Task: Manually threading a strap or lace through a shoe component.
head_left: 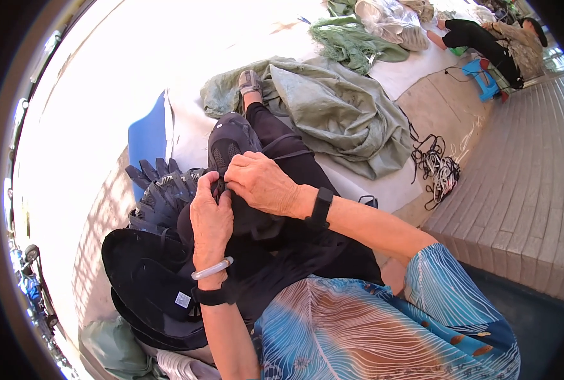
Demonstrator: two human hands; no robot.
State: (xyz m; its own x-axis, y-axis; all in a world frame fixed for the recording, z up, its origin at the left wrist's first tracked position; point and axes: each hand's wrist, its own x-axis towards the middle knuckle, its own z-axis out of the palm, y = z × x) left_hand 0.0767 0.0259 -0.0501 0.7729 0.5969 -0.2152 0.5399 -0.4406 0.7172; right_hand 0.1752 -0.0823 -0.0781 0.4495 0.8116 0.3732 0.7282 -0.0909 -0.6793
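A black shoe (pixel 234 135) with mesh panels lies across my lap, toe pointing away from me. My left hand (pixel 211 218) is closed at its near part, thumb and forefinger pinching the edge around the lacing area. Just to the right, my right hand (pixel 261 182) has its fingers bent and pressed together, the fingertips almost meeting the left ones. Whatever thin piece sits between the right fingertips is too small to make out. Dark shadow and black trousers hide the near end of the shoe.
Several black shoes (pixel 163 197) are stacked at my left, beside a black bag-like item (pixel 149 278). Green-grey sheeting (pixel 339 114) covers the ground ahead. A bundle of black and white laces (pixel 440 171) lies right, near a slatted bench (pixel 516 190). Another person (pixel 513 50) sits far right.
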